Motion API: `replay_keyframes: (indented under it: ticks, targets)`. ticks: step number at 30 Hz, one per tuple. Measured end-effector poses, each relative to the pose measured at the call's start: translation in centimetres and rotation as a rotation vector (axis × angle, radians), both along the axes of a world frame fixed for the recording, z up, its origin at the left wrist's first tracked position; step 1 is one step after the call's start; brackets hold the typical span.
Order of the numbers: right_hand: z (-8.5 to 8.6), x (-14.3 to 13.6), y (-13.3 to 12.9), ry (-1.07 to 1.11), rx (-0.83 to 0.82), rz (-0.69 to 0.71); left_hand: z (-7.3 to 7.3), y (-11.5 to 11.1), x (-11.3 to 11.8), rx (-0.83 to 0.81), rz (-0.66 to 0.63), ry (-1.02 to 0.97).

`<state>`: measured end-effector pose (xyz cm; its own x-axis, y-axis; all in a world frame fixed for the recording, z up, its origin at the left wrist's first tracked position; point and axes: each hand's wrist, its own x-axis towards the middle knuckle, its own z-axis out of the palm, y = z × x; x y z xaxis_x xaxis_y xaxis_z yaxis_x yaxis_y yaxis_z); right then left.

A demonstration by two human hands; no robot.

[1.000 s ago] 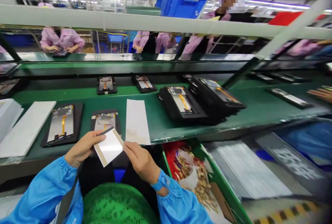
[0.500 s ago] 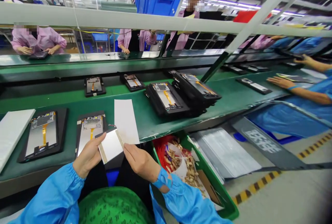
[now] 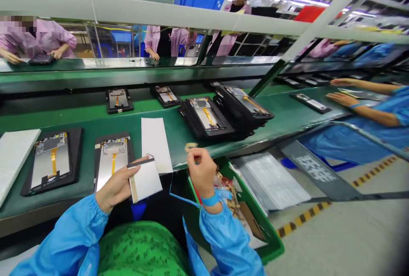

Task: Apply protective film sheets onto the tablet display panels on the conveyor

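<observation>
My left hand (image 3: pixel 116 185) grips a flat silver battery pack (image 3: pixel 147 181) with a dark top edge, a thin wire and one tan strip along its left side. Pinched in my right hand (image 3: pixel 202 169) is a curled tan strip of backing paper (image 3: pixel 191 146), raised near the bench edge. Behind the left hand lies an opened tablet (image 3: pixel 108 163) with an orange ribbon cable, partly covered by that hand. A white sheet (image 3: pixel 156 144) rests on the green bench just beyond the battery pack.
Another opened tablet (image 3: pixel 53 161) and a white slab (image 3: pixel 14 156) lie at left. Stacked tablets (image 3: pixel 209 116) stand right of the sheet. Below the bench edge sits a green bin (image 3: pixel 271 242) of paper scraps. A co-worker's hands (image 3: pixel 343 97) are at far right.
My right hand has moved up and right, away from the battery pack, carrying off the tan strip from its right side. The left hand keeps the pack, shifted slightly right.
</observation>
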<state>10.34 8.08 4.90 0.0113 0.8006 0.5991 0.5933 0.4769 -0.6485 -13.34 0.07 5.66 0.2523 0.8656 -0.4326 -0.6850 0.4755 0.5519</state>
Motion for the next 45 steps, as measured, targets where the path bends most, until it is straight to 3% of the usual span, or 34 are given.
replay_keyframes:
  ticks: [1,5,8,14,19,22,24,27,30,33,36,39,43,45]
  targets:
    - [-0.1,-0.6,-0.7,-0.029,0.019,0.082,-0.3,0.4,0.0,-0.019,0.040,-0.022]
    - [-0.4,-3.6,-4.4,-0.369,0.153,0.632,-1.4,1.5,0.3,-0.060,0.123,-0.047]
    - [0.2,-4.7,-5.9,-0.564,0.190,0.814,-1.5,1.6,0.2,-0.051,0.141,-0.045]
    - [2.0,-4.5,-5.8,-0.751,0.319,0.819,-1.1,1.4,0.4,-0.080,0.194,-0.025]
    - [1.6,-4.7,-6.5,-0.912,0.447,0.724,-1.5,1.6,1.1,-0.094,0.281,0.004]
    - [0.9,-4.8,-6.7,-0.873,0.399,0.721,-1.6,1.7,1.7,-0.078,0.257,-0.001]
    - [0.5,-4.5,-6.4,-0.683,0.267,0.716,-1.3,1.6,2.3,-0.035,0.167,-0.041]
    - [-0.4,-1.9,-5.0,-0.281,-0.020,0.544,-0.7,1.2,3.5,0.014,-0.030,-0.161]
    - [-2.8,4.2,-3.1,-0.113,-0.238,0.103,-0.4,0.6,4.4,-0.012,-0.172,-0.303]
    - [-6.4,11.8,-2.2,-0.357,-0.473,-0.329,-0.9,0.4,4.7,-0.050,-0.178,-0.377]
    - [-8.9,15.7,-3.0,-0.545,-0.629,-0.444,-1.8,0.4,5.1,-0.081,-0.116,-0.363]
    - [-8.4,12.7,-5.1,-0.451,-0.518,-0.207,-2.0,0.2,6.3,-0.098,0.002,-0.271]
    - [-4.6,3.2,-8.5,-0.261,-0.367,0.378,-1.1,-0.7,7.7,0.014,0.167,-0.144]
    - [-2.8,-0.9,-9.3,-0.193,-0.375,0.523,-0.6,-1.5,6.9,0.110,0.188,-0.028]
